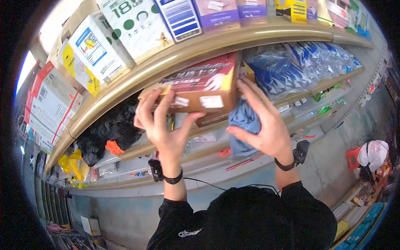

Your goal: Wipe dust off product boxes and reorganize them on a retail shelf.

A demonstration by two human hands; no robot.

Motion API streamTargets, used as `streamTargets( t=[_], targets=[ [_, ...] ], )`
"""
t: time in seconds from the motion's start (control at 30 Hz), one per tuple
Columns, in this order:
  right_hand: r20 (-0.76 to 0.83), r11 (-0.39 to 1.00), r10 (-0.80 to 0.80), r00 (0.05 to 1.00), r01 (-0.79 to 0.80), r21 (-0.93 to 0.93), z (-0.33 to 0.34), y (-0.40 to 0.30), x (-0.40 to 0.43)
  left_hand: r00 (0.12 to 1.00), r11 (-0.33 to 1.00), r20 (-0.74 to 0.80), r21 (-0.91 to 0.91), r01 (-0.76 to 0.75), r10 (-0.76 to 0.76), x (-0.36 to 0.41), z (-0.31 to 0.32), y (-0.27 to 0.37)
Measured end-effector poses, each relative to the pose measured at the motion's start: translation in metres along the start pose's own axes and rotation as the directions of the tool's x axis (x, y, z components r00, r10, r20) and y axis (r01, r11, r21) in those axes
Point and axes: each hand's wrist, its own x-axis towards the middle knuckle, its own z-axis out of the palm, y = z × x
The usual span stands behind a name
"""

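A red and brown cardboard box (200,84) with printed panels and white stickers lies on the shelf under the curved upper ledge. My left hand (165,122) has its fingers on the box's left front and its thumb at the lower front edge. At the box's right end is my right hand (262,118), its fingertips by the corner, its thumb lower down. A crumpled blue cloth (244,128) hangs between the box and my right palm; whether the fingers grip it is hard to tell. Part of another brown box (212,119) shows beneath the red one.
Cartons (134,28) line the upper shelf, above a curved tan edge (200,42). Black plastic bags (115,125) lie left of the box, plastic-wrapped blue and white packs (290,68) right. Lower shelves hold small goods. A person (373,156) is by a red stool at far right.
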Motion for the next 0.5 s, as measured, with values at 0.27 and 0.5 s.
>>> streamTargets(
  t=[0.27,0.5],
  targets=[
    [-0.230,0.994,0.057,0.971,-0.077,-0.079,-0.009,0.014,-0.007,0.992,0.999,-0.121,-0.043,0.027,-0.032,0.003,0.053,0.043],
    [-0.159,0.999,0.015,0.987,-0.009,0.042,-0.037,0.049,-0.023,0.999,0.992,-0.022,0.114,0.046,-0.044,0.007,0.085,0.070]
  ],
)
